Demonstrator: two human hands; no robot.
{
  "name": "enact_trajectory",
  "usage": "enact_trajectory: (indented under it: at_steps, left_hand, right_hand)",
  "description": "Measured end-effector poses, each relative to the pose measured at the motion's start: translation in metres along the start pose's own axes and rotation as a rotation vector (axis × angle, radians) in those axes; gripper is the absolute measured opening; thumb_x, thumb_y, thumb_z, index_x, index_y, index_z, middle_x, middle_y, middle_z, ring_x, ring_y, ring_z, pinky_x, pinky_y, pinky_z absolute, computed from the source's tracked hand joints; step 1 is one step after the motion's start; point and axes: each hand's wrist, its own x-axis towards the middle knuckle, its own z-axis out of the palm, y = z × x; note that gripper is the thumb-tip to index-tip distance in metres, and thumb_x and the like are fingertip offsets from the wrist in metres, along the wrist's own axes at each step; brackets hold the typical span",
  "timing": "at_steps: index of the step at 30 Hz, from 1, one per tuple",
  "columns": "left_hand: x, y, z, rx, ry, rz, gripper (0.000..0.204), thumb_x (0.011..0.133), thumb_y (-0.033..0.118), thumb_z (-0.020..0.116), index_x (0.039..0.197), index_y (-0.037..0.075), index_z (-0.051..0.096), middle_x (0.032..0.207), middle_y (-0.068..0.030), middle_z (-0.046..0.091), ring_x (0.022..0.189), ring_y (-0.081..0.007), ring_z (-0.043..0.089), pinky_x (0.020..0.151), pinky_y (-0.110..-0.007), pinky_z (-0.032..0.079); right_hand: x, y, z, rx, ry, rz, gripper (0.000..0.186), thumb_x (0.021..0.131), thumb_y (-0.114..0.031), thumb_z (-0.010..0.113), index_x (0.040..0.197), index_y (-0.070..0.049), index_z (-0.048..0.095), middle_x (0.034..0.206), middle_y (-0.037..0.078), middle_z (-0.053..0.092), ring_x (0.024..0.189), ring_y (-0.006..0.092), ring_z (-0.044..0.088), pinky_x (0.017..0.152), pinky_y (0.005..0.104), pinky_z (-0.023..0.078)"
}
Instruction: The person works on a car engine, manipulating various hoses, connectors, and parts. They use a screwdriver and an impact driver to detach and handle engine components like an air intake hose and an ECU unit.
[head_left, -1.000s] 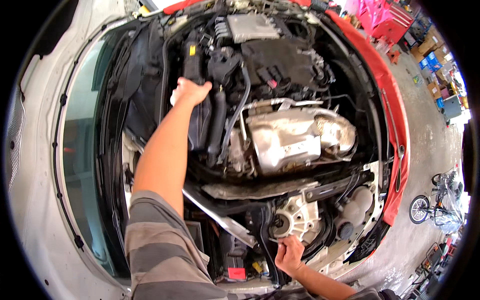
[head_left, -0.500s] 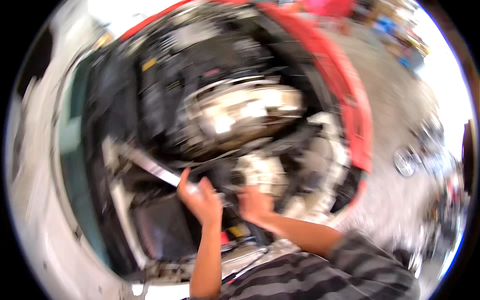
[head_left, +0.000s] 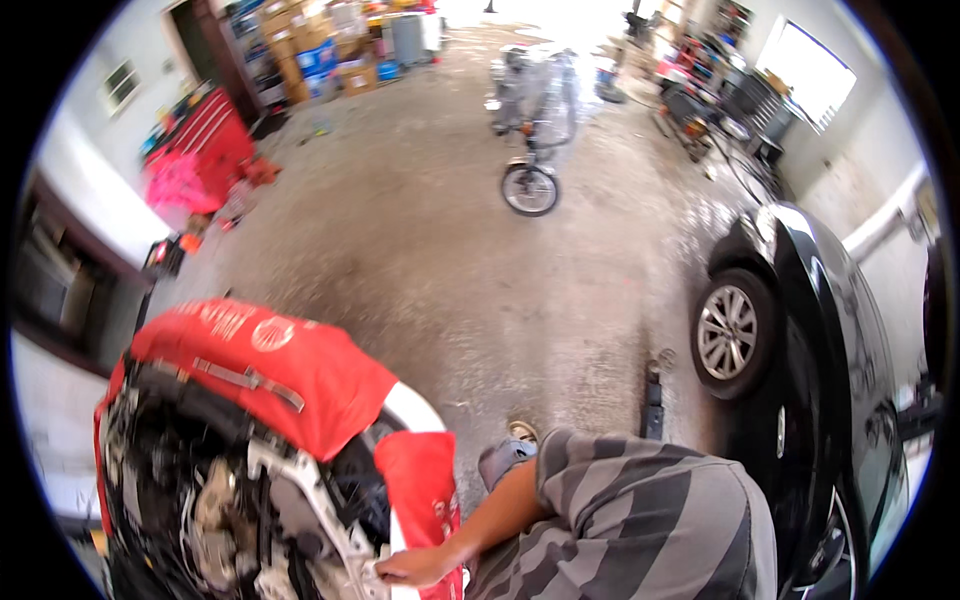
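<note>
My right hand (head_left: 410,564) reaches down-left from a striped sleeve (head_left: 640,505), its fingers curled over the pale body edge (head_left: 357,555) at the front of the open engine bay (head_left: 190,480). A red fender cover (head_left: 320,380) drapes over the car's edge beside it, with a long metal tool (head_left: 250,385) lying on it. My left hand is not in view.
A dark car (head_left: 840,350) stands on the right, a low tool (head_left: 652,400) near its wheel. Farther off on the concrete floor (head_left: 450,290) are a plastic-wrapped motorcycle (head_left: 530,185), a red tool chest (head_left: 220,140), stacked boxes (head_left: 360,75) and cluttered equipment (head_left: 700,110).
The view has swung right from over the engine to the garage floor, putting the engine bay at lower left. My left hand has left the frame; my right remains at the car.
</note>
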Motion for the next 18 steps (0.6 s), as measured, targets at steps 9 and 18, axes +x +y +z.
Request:
enact_trajectory:
  at_steps: [9,18]
  left_hand:
    - [-0.066,0.147,0.355,0.34,-1.041,0.407,0.035,0.1,0.02,0.05,0.122,-0.005,0.059,0.126,-0.0245,0.056,0.11,-0.0398,0.057,0.091,-0.045,0.048]
    - [-0.006,0.235,0.615,0.305,-1.247,1.127,0.029,0.096,0.014,0.057,0.118,-0.005,0.062,0.122,-0.0225,0.059,0.112,-0.0391,0.056,0.094,-0.044,0.045]
  right_hand:
    - [-0.208,0.008,-0.336,-0.13,0.69,0.523,0.027,0.097,-0.027,0.049,0.109,-0.004,0.056,0.095,0.023,0.064,0.092,0.0432,0.061,0.078,0.0498,0.047]
    - [-0.368,0.051,-0.562,-0.254,1.235,0.654,0.027,0.094,-0.024,0.05,0.109,-0.004,0.06,0.101,0.024,0.065,0.096,0.0431,0.061,0.083,0.05,0.048]
